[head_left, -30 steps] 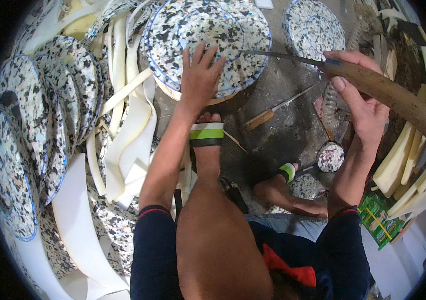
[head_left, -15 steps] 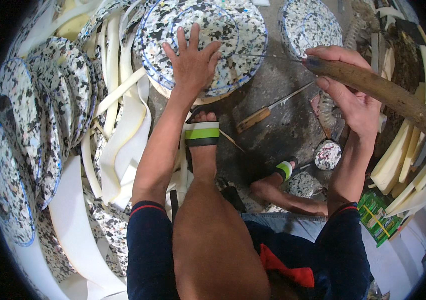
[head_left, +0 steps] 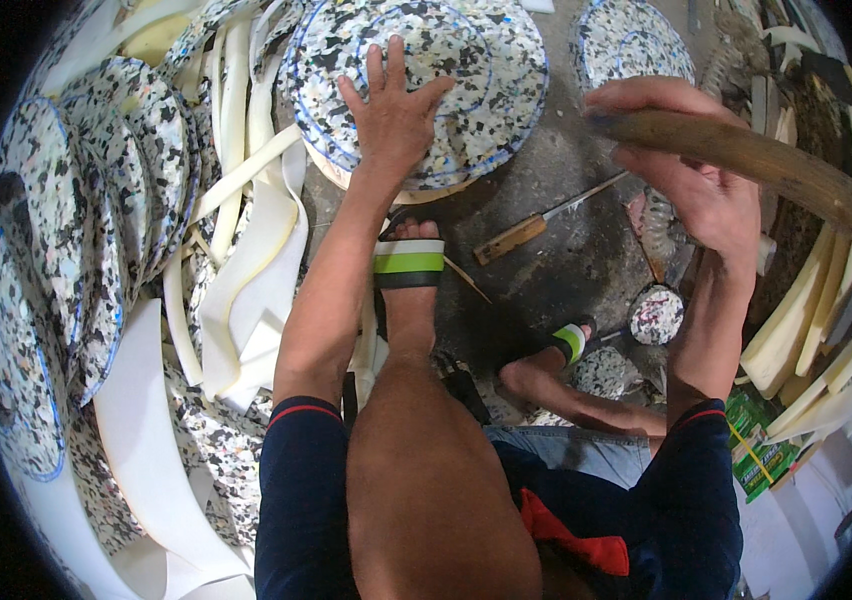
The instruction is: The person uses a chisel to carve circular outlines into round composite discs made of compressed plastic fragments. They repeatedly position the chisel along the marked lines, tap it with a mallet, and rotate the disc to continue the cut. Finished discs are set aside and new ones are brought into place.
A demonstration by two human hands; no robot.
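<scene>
My left hand (head_left: 394,125) lies with fingers spread on a round speckled foam disc (head_left: 511,75) at the top of the view. Blue circles, one inside the other, are drawn on that disc. In my right hand (head_left: 696,180), to the right of the disc, is a tool's thick, curved wooden handle (head_left: 766,158), gripped between thumb and fingers. Its thin blade does not show clearly now. On the floor between my hands rests a second tool with a wooden handle (head_left: 511,240) and a narrow metal blade, touched by neither hand.
Speckled foam discs (head_left: 31,200) and white foam strips (head_left: 236,110) are heaped at left. Another marked disc (head_left: 636,45) lies at far right. A small foam-topped piece (head_left: 657,314), a green packet (head_left: 754,440) and cream strips (head_left: 796,310) sit at right. My sandalled foot (head_left: 409,262) is near the disc.
My right hand has shifted slightly left and up with the wooden-handled tool, whose thin blade was visible across the disc's edge before. My left hand remains spread on the disc.
</scene>
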